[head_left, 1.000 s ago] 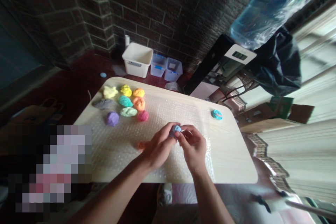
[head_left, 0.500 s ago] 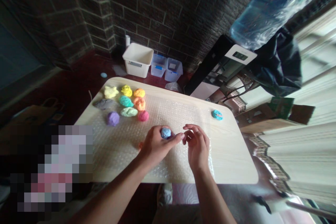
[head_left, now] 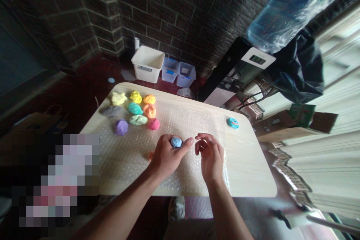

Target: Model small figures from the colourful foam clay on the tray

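Note:
My left hand [head_left: 168, 155] is closed around a blue lump of modelling clay [head_left: 176, 142], which shows between its thumb and curled fingers. To its right, my right hand [head_left: 210, 157] is raised with loosely bent fingers set apart, and I see nothing in it. A small gap separates its fingertips from the left thumb. Both hands are over a sheet of bubble wrap [head_left: 185, 116] on a pale wooden table [head_left: 250, 157]. Partly hidden behind the left hand is a bit of orange clay [head_left: 151, 156].
Several clay lumps, among them a purple one [head_left: 121, 127] and a pink one [head_left: 153, 124], sit at the table's left. A turquoise lump with a pinkish streak [head_left: 233, 123] lies far right. Beyond the table stand a white basket [head_left: 146, 73] and clear bins [head_left: 186, 78].
My left hand has shifted slightly left with the blue clay, and its thumb has drawn away from the right fingertips. The right hand has barely moved.

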`<state>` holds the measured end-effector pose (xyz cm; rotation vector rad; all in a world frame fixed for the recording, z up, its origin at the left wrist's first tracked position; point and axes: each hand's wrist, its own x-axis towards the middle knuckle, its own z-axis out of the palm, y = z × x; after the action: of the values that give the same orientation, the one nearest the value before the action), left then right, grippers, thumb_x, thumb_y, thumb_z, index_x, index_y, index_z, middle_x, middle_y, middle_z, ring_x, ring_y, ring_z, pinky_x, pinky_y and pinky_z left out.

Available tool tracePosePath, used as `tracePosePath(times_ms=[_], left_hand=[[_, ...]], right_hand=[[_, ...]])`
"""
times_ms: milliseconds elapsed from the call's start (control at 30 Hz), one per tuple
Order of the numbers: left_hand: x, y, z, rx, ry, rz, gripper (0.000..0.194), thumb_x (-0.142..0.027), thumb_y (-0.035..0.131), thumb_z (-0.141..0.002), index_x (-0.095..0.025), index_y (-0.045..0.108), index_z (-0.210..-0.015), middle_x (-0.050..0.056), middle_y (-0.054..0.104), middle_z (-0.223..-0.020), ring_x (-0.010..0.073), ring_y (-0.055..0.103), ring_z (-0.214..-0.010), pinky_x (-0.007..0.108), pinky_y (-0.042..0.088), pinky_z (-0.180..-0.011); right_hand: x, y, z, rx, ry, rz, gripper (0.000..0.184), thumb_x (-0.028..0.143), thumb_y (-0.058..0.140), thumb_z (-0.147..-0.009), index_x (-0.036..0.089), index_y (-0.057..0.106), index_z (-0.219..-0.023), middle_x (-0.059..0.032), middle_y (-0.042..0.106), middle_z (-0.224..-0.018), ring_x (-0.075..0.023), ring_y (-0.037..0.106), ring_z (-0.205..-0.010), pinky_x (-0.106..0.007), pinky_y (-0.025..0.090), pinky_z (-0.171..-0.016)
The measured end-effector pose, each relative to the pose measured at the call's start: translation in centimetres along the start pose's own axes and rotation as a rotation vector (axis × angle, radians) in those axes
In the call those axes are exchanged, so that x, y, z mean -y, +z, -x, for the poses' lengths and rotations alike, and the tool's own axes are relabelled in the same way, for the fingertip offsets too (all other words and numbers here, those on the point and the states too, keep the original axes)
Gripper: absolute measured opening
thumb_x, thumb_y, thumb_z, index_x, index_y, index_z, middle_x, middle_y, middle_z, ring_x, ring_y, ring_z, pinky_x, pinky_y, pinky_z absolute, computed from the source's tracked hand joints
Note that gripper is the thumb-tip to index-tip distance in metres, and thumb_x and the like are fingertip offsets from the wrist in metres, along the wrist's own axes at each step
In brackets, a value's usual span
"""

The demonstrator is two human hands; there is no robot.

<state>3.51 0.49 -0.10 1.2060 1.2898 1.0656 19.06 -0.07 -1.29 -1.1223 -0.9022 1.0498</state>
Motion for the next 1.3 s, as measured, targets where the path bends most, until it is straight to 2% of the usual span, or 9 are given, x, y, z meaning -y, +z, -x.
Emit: tracePosePath(times_ms=[133,333,433,633,833,967,1100,1233,1300], left_hand=[[-0.1,0.1,0.1,0.066,-0.048,0.097,0.057,-0.053,0.077,-0.087,-0.025,0.046,-0.048,-0.004,0.045,-0.035,0.0125,0.045,-0.032,0.028,0.034,-0.040],[0.0,0.0,0.0,0.203,-0.056,0.310,0.050,-0.054,0.073,-0.091,-0.022,0.058,-0.056,-0.001,0.058,-0.047,0.0143,0.055,-0.040,0.026,0.043,-0.043],[0.3,0.0,-0.2,0.170,-0.079,0.348,0.051,-0.055,0.075,-0.090,-0.022,0.057,-0.055,-0.002,0.056,-0.047,0.0135,0.053,-0.041,0.026,0.043,-0.045],[1.0,0.1,-0.7,0.108,-0.100,0.342,0.050,-0.055,0.083,-0.085,-0.019,0.064,-0.056,0.001,0.063,-0.054,0.0132,0.056,-0.052,0.027,0.040,-0.054],[0.6,0.0,-0.5,0.134,-0.119,0.314,0.062,-0.062,0.076,-0.089,-0.022,0.050,-0.049,-0.003,0.049,-0.045,0.0121,0.044,-0.045,0.030,0.033,-0.052],[0.3,-0.2,-0.4,0.146,-0.119,0.272,0.059,-0.057,0.084,-0.082,-0.022,0.047,-0.051,-0.005,0.045,-0.044,0.0113,0.039,-0.045,0.030,0.028,-0.050],[0.3,-0.1,-0.4,0.150,-0.105,0.264,0.050,-0.051,0.085,-0.081,-0.022,0.053,-0.057,-0.004,0.052,-0.048,0.0122,0.046,-0.049,0.028,0.034,-0.052],[0.4,0.0,-0.4,0.120,-0.083,0.341,0.043,-0.050,0.081,-0.086,-0.020,0.060,-0.063,0.001,0.066,-0.058,0.0161,0.063,-0.059,0.027,0.045,-0.060],[0.4,0.0,-0.5,0.130,-0.087,0.398,0.043,-0.048,0.081,-0.086,-0.020,0.060,-0.062,0.002,0.067,-0.057,0.0157,0.063,-0.056,0.027,0.046,-0.058]], right_hand=[[-0.1,0.0,-0.1,-0.004,0.010,-0.007,0.025,0.039,0.064,-0.096,0.019,0.078,-0.091,-0.0052,0.073,-0.089,-0.0125,0.054,-0.057,-0.028,0.039,-0.051],[-0.3,-0.1,0.0,0.015,0.030,-0.005,0.024,0.038,0.064,-0.097,0.019,0.078,-0.092,-0.0051,0.073,-0.092,-0.0122,0.055,-0.059,-0.027,0.039,-0.053],[-0.4,-0.1,0.0,0.015,0.035,0.009,0.024,0.038,0.064,-0.097,0.019,0.078,-0.091,-0.0053,0.073,-0.092,-0.0126,0.054,-0.059,-0.028,0.039,-0.053],[-0.5,-0.2,-0.1,0.034,0.032,0.040,0.024,0.039,0.063,-0.098,0.020,0.077,-0.092,-0.0051,0.072,-0.092,-0.0133,0.055,-0.060,-0.028,0.040,-0.053],[-0.6,-0.2,-0.1,0.041,0.047,0.022,0.024,0.039,0.064,-0.097,0.019,0.077,-0.093,-0.0055,0.072,-0.093,-0.0130,0.055,-0.060,-0.028,0.040,-0.053],[-0.7,-0.2,-0.1,0.043,0.060,0.011,0.024,0.039,0.065,-0.097,0.019,0.078,-0.092,-0.0050,0.072,-0.090,-0.0127,0.055,-0.061,-0.027,0.040,-0.054],[-0.7,-0.3,-0.1,0.050,0.075,0.016,0.025,0.040,0.065,-0.098,0.020,0.078,-0.092,-0.0052,0.072,-0.090,-0.0132,0.056,-0.063,-0.027,0.040,-0.055],[-0.7,-0.4,-0.1,0.053,0.065,0.025,0.025,0.039,0.063,-0.098,0.020,0.078,-0.093,-0.0050,0.072,-0.093,-0.0126,0.056,-0.061,-0.028,0.041,-0.054],[-0.7,-0.4,-0.2,0.055,0.067,0.029,0.026,0.040,0.063,-0.098,0.020,0.078,-0.092,-0.0052,0.073,-0.094,-0.0124,0.056,-0.061,-0.028,0.041,-0.054]])
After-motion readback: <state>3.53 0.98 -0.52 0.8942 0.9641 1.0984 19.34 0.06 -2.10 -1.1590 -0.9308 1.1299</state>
